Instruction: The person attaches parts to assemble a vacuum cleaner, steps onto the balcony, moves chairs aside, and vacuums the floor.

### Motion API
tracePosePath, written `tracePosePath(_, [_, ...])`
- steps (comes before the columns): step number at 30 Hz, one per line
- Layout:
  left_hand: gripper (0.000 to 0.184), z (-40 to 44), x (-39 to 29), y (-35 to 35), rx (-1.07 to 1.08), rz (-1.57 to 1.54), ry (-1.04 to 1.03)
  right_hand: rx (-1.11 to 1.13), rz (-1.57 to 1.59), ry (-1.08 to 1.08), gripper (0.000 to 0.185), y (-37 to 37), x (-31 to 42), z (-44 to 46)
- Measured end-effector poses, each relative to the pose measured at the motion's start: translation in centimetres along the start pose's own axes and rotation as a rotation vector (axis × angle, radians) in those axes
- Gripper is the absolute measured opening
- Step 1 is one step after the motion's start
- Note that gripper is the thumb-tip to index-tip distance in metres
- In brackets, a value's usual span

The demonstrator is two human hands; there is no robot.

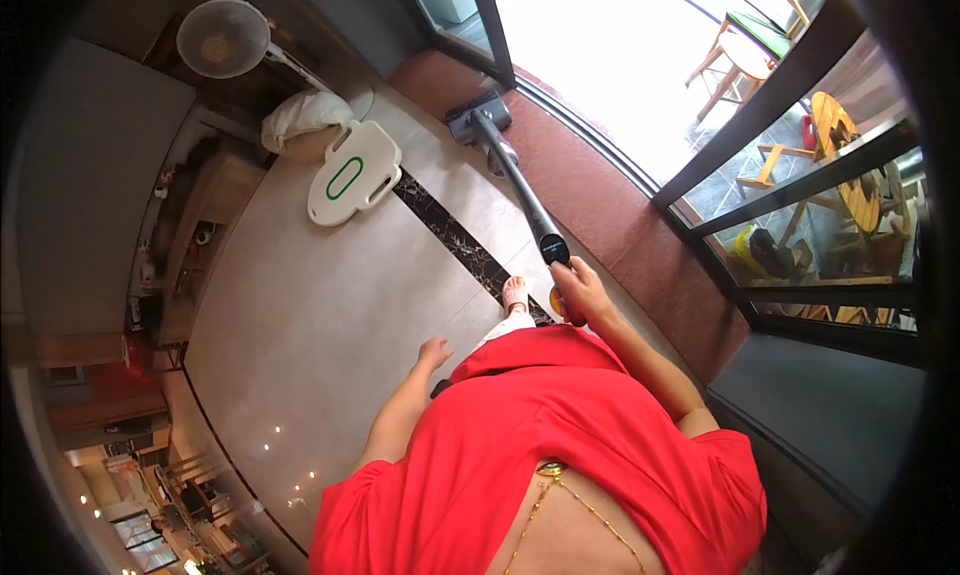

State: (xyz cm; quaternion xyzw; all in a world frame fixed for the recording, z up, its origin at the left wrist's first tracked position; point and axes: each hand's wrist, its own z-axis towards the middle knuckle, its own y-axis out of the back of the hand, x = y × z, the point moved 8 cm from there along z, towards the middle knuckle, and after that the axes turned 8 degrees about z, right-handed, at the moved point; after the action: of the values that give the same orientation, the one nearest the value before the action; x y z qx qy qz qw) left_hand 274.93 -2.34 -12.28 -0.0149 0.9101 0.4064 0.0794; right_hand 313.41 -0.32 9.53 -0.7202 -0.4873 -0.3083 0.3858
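My right hand [585, 293] is closed around the handle of a dark cordless stick vacuum cleaner [520, 187]. A small round display faces up at its near end, just ahead of my fingers. The tube slopes away from me, and the floor head [480, 117] rests at the edge of the reddish floor strip by the glass door. My left hand [434, 353] hangs beside my body over the pale floor, holding nothing, its fingers loosely apart and partly hidden by the angle.
A white plastic board with a green oval [345, 177] is at the upper left, beside a white bundle [305, 120] and a standing fan [222, 40]. Glass door frames [690, 237] line the right, with a wooden chair [750, 50] outside. A dark marble band [450, 225] crosses the floor.
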Motion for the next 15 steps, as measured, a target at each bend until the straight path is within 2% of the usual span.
tracePosePath(1, [0.046, -0.2, 0.7, -0.6, -0.003, 0.001, -0.011, -0.024, -0.116, 0.071, 0.039, 0.7, -0.8, 0.3])
tracePosePath(2, [0.047, -0.6, 1.5, -1.4, 0.036, -0.007, 0.040, -0.007, -0.098, 0.126, 0.044, 0.7, -0.8, 0.2])
tracePosePath(3, [0.047, -1.0, 2.1, -2.4, 0.083, -0.016, 0.096, -0.015, -0.112, 0.040, 0.042, 0.9, -1.2, -0.3])
tracePosePath(4, [0.047, -0.8, 1.9, -3.0, 0.093, -0.020, 0.099, -0.015, -0.114, 0.072, 0.042, 1.3, -1.5, -0.2])
tracePosePath(6, [0.047, -0.1, -0.9, -1.6, 0.002, -0.078, -0.031, -0.004, -0.102, 0.084, 0.041, 1.5, -2.0, -0.1])
tracePosePath(8, [0.047, 1.2, -3.6, -0.7, -0.064, -0.231, -0.069, 0.025, -0.068, 0.018, 0.041, 1.3, -1.4, -0.6])
tracePosePath(13, [0.048, 1.5, -11.5, 3.3, -0.080, -0.447, -0.174, 0.000, -0.078, 0.035, 0.040, 1.7, -2.0, -0.1])
tracePosePath(15, [0.048, 1.7, -12.2, 3.5, -0.066, -0.455, -0.189, -0.004, -0.096, 0.033, 0.040, 1.9, -2.1, -0.1])
